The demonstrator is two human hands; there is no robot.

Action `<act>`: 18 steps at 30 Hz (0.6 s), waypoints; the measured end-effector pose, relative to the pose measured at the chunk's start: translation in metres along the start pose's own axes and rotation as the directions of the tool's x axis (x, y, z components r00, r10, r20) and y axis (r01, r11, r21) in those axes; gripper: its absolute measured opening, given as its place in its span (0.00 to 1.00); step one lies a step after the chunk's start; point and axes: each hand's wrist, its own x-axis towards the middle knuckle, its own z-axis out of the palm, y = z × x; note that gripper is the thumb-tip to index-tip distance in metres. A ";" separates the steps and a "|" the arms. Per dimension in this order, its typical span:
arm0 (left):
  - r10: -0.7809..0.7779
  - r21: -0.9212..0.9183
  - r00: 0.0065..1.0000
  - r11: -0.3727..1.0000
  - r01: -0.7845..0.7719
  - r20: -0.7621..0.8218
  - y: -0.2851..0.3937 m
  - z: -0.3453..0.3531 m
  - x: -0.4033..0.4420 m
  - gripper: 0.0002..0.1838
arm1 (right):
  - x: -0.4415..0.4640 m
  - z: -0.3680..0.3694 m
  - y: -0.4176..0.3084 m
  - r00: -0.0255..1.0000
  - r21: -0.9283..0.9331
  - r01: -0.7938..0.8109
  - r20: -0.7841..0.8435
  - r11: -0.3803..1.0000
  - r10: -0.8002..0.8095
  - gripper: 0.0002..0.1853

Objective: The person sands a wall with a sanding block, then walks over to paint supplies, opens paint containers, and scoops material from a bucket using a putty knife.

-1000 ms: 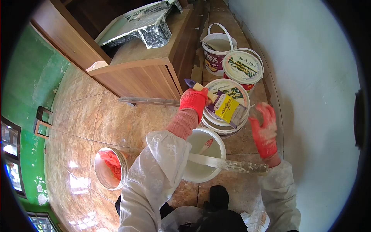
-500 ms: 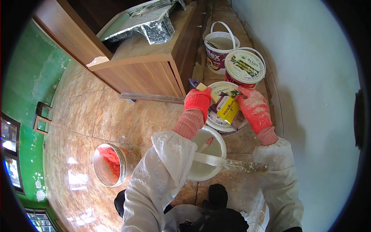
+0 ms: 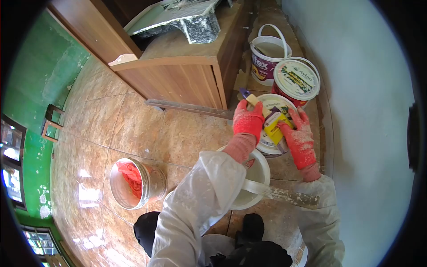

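Observation:
A paintbrush with a purple-tipped wooden handle [image 3: 252, 99] wears a yellow and purple card sleeve [image 3: 275, 126] over its bristles. My left hand [image 3: 248, 121], in a red glove, is closed around the handle. At the sleeve's right edge, my right hand [image 3: 301, 141], in a powder-dusted red glove, grips the card, thumb on the sleeve and other fingers raised beside it. Under the brush stands a lidded paint tub [image 3: 268, 147], partly hidden by the brush and my hands. Just nearer to me is a white bucket [image 3: 265, 175] with a paint-crusted long-handled tool [image 3: 289, 196] lying across it.
A purple-labelled tub [image 3: 263, 66] and a red lidded tub [image 3: 297, 80] stand by the wall [image 3: 369, 111]. At left, a bucket [image 3: 153, 189] holds red cloth or gloves [image 3: 130, 177]. A paint tray [image 3: 198, 27] rests on the wooden cabinet [image 3: 178, 82].
The view has shifted, so things appear further right. Both hands stay on the brush; the right thumb has moved further onto the sleeve and its fingers are more raised.

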 end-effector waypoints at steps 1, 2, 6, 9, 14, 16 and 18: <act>-0.004 0.004 1.000 1.000 0.004 -0.016 -0.005 0.004 0.001 0.20 | 0.003 0.003 0.005 0.999 0.009 0.025 -0.035 1.000 -0.024 0.30; -0.041 -0.071 0.999 0.997 0.042 0.017 -0.009 0.010 0.006 0.21 | 0.010 0.005 0.011 0.996 0.019 0.056 -0.072 0.998 -0.054 0.29; 0.024 0.195 0.996 0.981 -0.005 -0.091 -0.012 0.042 0.017 0.26 | 0.043 0.000 0.032 0.999 0.074 0.023 -0.046 0.997 -0.019 0.25; -0.117 0.103 0.993 0.988 0.117 -0.001 -0.003 0.037 0.018 0.32 | 0.044 -0.006 0.021 0.999 0.078 0.031 -0.020 0.996 -0.030 0.24; -0.203 0.287 0.979 0.938 0.195 -0.005 0.014 0.015 0.007 0.41 | 0.042 -0.014 0.003 0.993 -0.247 0.117 0.063 0.962 -0.104 0.24; -0.083 0.294 0.995 0.954 0.063 0.056 0.015 -0.005 -0.003 0.39 | 0.042 -0.013 0.005 0.989 -0.267 0.145 0.058 0.953 -0.134 0.24; 0.049 0.280 0.978 0.954 -0.107 0.204 0.032 -0.043 -0.023 0.36 | 0.038 -0.010 0.008 0.986 -0.289 0.168 0.051 0.942 -0.160 0.24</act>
